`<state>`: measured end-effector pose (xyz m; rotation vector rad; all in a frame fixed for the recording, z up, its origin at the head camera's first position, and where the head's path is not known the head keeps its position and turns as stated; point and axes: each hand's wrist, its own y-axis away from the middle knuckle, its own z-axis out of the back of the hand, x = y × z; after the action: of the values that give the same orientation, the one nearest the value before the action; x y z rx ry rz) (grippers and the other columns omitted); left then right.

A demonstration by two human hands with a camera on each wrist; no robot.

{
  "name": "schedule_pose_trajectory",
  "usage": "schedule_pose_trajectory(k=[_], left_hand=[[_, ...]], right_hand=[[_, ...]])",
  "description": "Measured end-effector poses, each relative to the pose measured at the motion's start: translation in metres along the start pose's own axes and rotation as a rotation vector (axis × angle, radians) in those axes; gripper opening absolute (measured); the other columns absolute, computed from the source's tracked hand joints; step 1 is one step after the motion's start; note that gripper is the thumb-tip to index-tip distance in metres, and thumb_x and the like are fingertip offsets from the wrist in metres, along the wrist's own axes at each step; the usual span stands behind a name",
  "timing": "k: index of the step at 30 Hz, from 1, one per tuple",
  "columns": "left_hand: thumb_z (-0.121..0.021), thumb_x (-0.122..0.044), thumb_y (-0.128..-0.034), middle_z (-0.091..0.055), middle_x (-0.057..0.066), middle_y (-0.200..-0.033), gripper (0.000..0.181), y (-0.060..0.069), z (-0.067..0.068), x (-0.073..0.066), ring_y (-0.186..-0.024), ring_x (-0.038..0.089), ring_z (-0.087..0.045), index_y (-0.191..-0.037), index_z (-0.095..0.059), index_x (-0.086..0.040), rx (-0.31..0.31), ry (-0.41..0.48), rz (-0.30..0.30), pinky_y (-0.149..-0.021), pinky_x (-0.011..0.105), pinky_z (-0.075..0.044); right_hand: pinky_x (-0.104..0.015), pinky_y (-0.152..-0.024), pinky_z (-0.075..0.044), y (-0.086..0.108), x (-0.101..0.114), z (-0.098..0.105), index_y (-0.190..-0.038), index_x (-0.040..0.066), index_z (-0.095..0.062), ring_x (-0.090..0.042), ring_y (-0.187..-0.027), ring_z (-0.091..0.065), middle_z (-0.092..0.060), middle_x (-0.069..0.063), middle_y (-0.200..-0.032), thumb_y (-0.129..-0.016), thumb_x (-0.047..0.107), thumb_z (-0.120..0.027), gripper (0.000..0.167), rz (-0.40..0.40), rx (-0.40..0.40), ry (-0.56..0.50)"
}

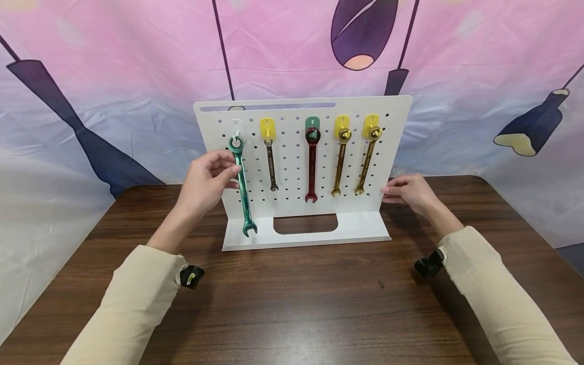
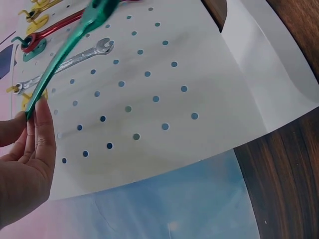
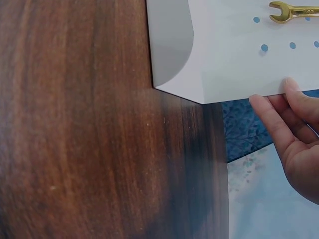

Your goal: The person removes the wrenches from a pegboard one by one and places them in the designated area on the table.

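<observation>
My left hand [image 1: 205,177] pinches a green combination wrench [image 1: 245,195] by its upper shank, between thumb and fingers. The wrench's ring end is at the white hook [image 1: 236,126] on the left of a white pegboard [image 1: 292,203]; whether the hook passes through the ring I cannot tell. Its open jaw points down, and in the left wrist view the green shank [image 2: 62,55] stands off the board. At the board's right edge my right hand [image 1: 410,191] grips the rim, with the thumb [image 3: 294,89] on the front face.
On other hooks hang a small silver wrench [image 1: 271,167], a red wrench [image 1: 312,167] and two gold wrenches [image 1: 341,162]. The board stands on a dark wooden table [image 1: 301,299], its base having a cut-out slot. Behind hangs a patterned cloth [image 1: 150,101].
</observation>
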<state>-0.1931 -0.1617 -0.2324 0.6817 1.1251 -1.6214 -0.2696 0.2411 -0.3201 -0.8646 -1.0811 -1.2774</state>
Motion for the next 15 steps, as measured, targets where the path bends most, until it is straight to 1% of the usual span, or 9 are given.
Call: schedule_pose_trajectory(k=[6,11,15], left_hand=[[-0.053,-0.002,-0.0911,-0.055,0.014,-0.091,0.020,0.001,0.001,-0.005,-0.068,0.006,-0.058,-0.107,-0.052,0.011,-0.001,0.002,0.006,-0.066,0.025,-0.058],[-0.053,-0.002,-0.0910,-0.054,0.014,-0.090,0.021,0.001,0.002,-0.009,-0.068,0.007,-0.058,-0.108,-0.052,0.012,0.004,0.021,0.010,-0.067,0.026,-0.058],[-0.054,-0.001,-0.0905,-0.055,0.014,-0.089,0.022,0.001,0.003,-0.014,-0.069,0.008,-0.058,-0.107,-0.051,0.013,0.008,0.039,0.004,-0.067,0.025,-0.058]], right_hand=[[-0.039,-0.081,-0.054,0.001,0.000,0.000,-0.102,-0.020,-0.054,-0.015,-0.076,-0.065,-0.056,-0.013,-0.093,-0.089,-0.001,-0.055,0.022,0.008,0.003,-0.017],[-0.040,-0.083,-0.053,0.003,0.001,0.001,-0.106,-0.021,-0.052,-0.016,-0.076,-0.065,-0.058,-0.011,-0.090,-0.089,-0.002,-0.056,0.026,0.010,0.017,-0.024],[-0.041,-0.084,-0.053,0.003,0.002,0.001,-0.108,-0.022,-0.050,-0.016,-0.077,-0.065,-0.059,-0.009,-0.089,-0.089,-0.002,-0.055,0.028,0.009,0.024,-0.028]])
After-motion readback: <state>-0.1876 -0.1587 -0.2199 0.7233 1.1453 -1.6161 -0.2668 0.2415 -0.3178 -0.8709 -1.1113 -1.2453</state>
